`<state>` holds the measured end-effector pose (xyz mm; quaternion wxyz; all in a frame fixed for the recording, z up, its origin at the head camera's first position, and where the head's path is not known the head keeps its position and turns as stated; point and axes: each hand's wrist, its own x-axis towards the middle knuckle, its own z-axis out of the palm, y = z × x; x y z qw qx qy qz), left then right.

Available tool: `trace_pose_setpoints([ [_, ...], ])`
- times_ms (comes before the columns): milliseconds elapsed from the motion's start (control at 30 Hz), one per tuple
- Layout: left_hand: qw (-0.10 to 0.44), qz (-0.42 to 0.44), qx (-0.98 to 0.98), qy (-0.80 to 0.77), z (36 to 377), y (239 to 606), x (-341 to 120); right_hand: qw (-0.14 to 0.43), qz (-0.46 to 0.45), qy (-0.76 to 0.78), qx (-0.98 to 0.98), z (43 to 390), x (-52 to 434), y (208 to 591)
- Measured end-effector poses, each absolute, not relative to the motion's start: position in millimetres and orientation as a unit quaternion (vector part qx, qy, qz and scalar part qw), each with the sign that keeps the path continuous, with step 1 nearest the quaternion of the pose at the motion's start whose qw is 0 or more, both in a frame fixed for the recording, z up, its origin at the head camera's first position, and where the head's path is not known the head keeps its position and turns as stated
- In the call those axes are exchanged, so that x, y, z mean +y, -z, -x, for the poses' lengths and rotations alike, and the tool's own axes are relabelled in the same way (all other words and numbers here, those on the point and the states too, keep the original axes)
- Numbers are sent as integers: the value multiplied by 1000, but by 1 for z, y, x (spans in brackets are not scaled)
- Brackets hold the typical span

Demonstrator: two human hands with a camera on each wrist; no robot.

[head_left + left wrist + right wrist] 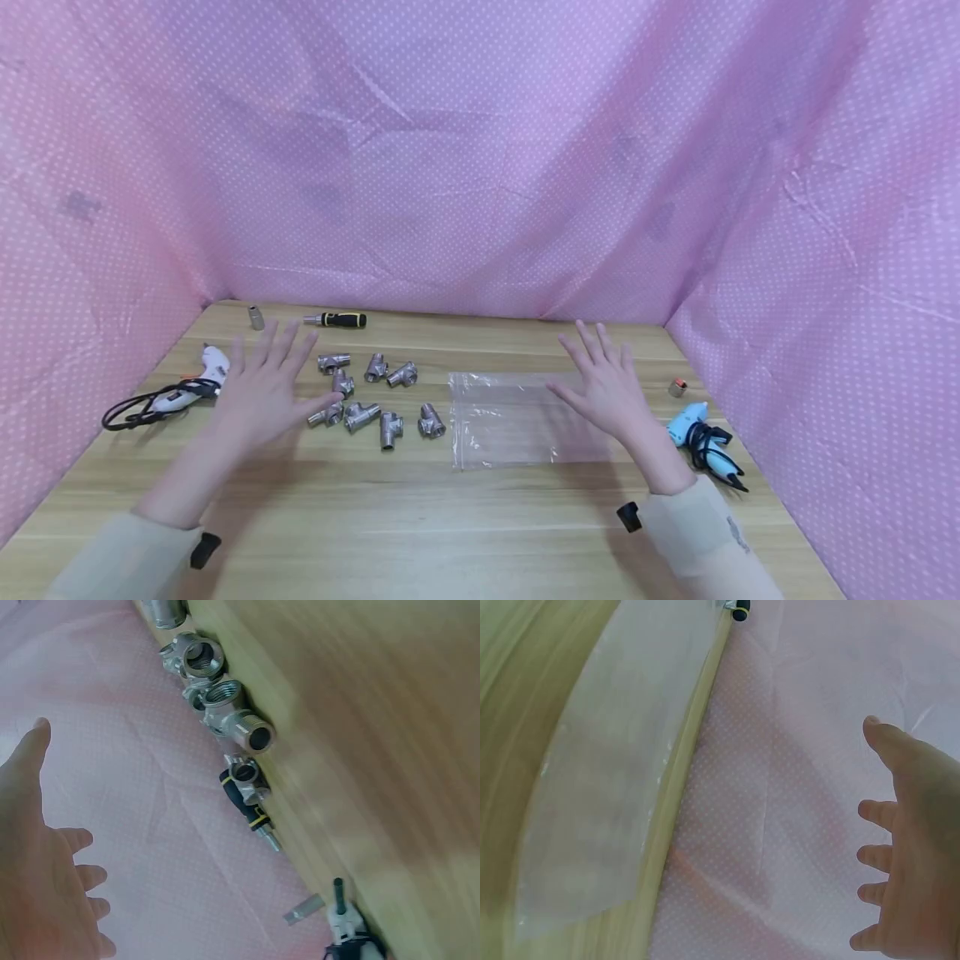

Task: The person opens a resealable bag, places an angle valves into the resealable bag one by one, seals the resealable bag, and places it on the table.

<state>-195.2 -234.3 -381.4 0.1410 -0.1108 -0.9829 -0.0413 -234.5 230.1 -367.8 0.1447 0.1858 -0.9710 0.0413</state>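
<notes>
- Your left hand [262, 392] hovers over the wooden table [420, 517] with its fingers spread and straight; it holds nothing.
- Your left thumb reaches toward the cluster of metal pipe fittings [371, 396], its tip just beside the nearest one; whether it touches cannot be told.
- The fittings lie loose on the table, left of centre, between your two hands. The left wrist view shows several of them [217, 705] with threaded openings, lying close together.
- Your right hand [603, 387] is also held up with its fingers apart and straight, empty.
- It hovers above the right end of the clear plastic bag [513, 417], which lies flat on the table just right of the fittings. The right wrist view shows the bag [607, 780] flat with the hand [911, 855] off it.
- A screwdriver [337, 319] with a black and yellow handle lies at the far edge, with a small metal cylinder [257, 317] to its left.
- A white glue gun [197, 383] with a black cord lies by your left hand.
- A blue glue gun [701, 433] lies beside your right wrist, and a small metal piece [678, 387] beyond it.
- Pink dotted cloth [480, 167] walls in the table on three sides.
</notes>
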Motion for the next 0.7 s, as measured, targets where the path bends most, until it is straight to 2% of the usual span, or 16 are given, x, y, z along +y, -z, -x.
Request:
trace_pose_setpoints([
  [300,105,171,-978,51,210,379,-210,110,-239,-73,-962,240,189,356],
  [567,63,237,-966,78,214,401,-178,54,-325,-78,-941,246,160,372],
  [700,56,266,-958,94,215,412,-162,6,-362,-100,-927,252,153,383],
])
